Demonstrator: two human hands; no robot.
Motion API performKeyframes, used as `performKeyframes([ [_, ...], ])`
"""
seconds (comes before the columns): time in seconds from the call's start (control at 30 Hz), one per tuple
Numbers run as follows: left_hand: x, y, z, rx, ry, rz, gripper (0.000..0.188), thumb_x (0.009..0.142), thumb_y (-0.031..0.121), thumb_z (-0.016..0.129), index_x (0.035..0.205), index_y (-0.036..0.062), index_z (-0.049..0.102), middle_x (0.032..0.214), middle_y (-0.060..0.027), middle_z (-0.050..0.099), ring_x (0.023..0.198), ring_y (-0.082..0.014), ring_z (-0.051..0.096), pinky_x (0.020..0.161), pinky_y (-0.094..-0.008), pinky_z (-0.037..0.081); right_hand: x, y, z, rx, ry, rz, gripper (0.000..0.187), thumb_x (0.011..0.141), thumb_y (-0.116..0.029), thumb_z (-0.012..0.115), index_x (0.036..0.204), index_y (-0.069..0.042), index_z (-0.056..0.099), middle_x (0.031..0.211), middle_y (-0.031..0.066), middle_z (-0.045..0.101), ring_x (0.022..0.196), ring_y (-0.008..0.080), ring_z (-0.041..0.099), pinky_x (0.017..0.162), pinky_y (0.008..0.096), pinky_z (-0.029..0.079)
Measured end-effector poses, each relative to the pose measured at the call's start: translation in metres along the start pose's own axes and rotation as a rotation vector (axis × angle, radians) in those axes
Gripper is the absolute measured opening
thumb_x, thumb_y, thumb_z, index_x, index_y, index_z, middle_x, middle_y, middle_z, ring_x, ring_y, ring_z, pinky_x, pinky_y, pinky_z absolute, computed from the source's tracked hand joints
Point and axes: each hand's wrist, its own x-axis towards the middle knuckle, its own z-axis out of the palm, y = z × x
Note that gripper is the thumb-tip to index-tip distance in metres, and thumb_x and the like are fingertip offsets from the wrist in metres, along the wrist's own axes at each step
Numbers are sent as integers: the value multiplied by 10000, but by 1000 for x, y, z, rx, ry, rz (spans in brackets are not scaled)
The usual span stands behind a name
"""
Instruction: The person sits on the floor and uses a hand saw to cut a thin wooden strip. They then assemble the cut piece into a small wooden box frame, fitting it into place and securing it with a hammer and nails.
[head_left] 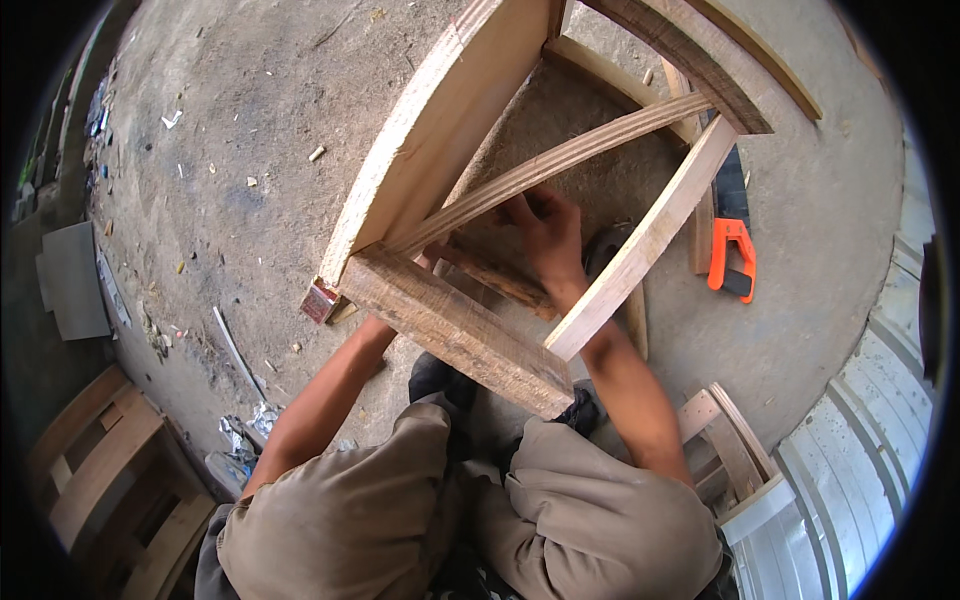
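Note:
A wooden frame (pixel 455 325) of rough boards stands tilted before my knees, with a wide pale board (pixel 425 130) on its left side. A diagonal plywood strip (pixel 570 155) crosses its opening, and a narrow pale bar (pixel 650 235) closes the right side. My right hand (pixel 550 235) reaches inside the frame, its fingers curled close under the diagonal strip; what they hold, if anything, is hidden. My left hand (pixel 431 256) is mostly covered by the frame's near board, beside the lower end of the strip. A rough dark wood piece (pixel 500 275) lies between my hands.
A handsaw with an orange handle (pixel 733 260) lies on the concrete floor right of the frame. A small red-faced block (pixel 320 300) sits at the frame's left corner. Slatted wooden pieces (pixel 110 470) stand at lower left, another (pixel 735 450) at lower right beside corrugated metal (pixel 850 440).

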Motion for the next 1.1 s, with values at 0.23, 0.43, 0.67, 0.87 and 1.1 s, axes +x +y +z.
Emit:
performKeyframes([
  [0.23, 6, 29, -4, 169, 5, -114, 479, 886, 327, 737, 1263, 63, 606, 1223, -121, 631, 1149, -213, 584, 959, -368, 497, -2, -4, 2, 3, -6, 40, 258, 950, -188, 653, 806, 26, 651, 704, 70, 680, 649, 95, 627, 584, 249, 483],
  [0.43, 8, 25, 7, 163, 75, -162, 575, 908, 472, 659, 1261, 23, 588, 1213, -124, 626, 1149, -249, 551, 1012, -383, 413, 0, 3, -4, -47, -37, 18, 271, 940, -207, 671, 797, 22, 649, 683, 59, 662, 630, 84, 595, 564, 256, 466],
  [0.67, 11, 9, 22, 58, 236, -101, 555, 904, 376, 698, 1307, 25, 549, 1260, -137, 599, 1198, -257, 533, 1035, -394, 407, 4, 10, -7, -169, -28, -18, 340, 932, -260, 680, 781, 42, 638, 663, 72, 647, 618, 98, 578, 555, 285, 455],
  [0.87, 15, -11, 20, 17, 293, 13, 550, 912, 304, 708, 1326, 5, 507, 1276, -148, 566, 1202, -260, 508, 1015, -401, 408, 1, -2, -2, -180, -11, 6, 365, 937, -296, 667, 803, 44, 662, 664, 85, 651, 615, 116, 580, 566, 299, 457],
  [1.1, 22, -38, 21, -3, 292, 118, 482, 910, 279, 716, 1246, -16, 535, 1190, -135, 586, 1098, -236, 528, 939, -392, 443, -7, -12, -22, -306, 4, 112, 412, 942, -368, 649, 861, 35, 676, 714, 98, 660, 648, 142, 602, 611, 298, 475],
])
